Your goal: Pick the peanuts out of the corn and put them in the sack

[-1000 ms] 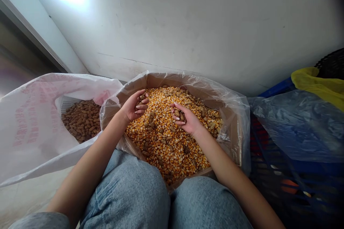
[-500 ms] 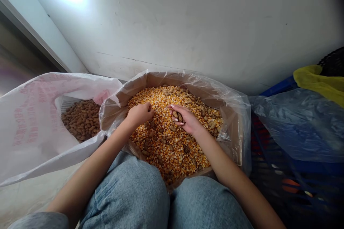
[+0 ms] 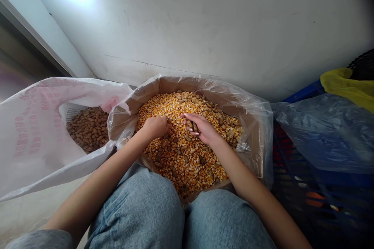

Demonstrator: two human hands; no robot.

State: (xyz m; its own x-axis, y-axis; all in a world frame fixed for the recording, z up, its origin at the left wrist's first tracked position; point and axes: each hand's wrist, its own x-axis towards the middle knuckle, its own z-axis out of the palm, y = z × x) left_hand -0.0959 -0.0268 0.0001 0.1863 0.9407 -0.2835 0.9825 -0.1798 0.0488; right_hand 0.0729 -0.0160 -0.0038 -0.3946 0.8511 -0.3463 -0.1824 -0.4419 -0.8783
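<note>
Yellow corn kernels [image 3: 187,167] mixed with brown unshelled peanuts [image 3: 230,134] fill a cardboard box [image 3: 175,85] lined with clear plastic, in front of my knees. Over the middle of the corn, my right hand [image 3: 201,127] is curled palm-up around several peanuts [image 3: 192,125]. My left hand [image 3: 156,126] is just to its left, low over the kernels, with its fingers curled together. Whatever those fingers pinch, if anything, is hidden behind the hand. The two hands are apart from each other.
A white woven sack [image 3: 37,136] with red print stands open on the left, holding many peanuts [image 3: 89,128]. Blue crates [image 3: 304,202] with a clear plastic sheet [image 3: 327,132] and yellow netting [image 3: 347,85] are on the right. A white wall [image 3: 204,27] rises behind the box.
My left hand has shifted slightly right and down over the corn, its fingers still curled. The right hand keeps the peanuts in nearly the same spot.
</note>
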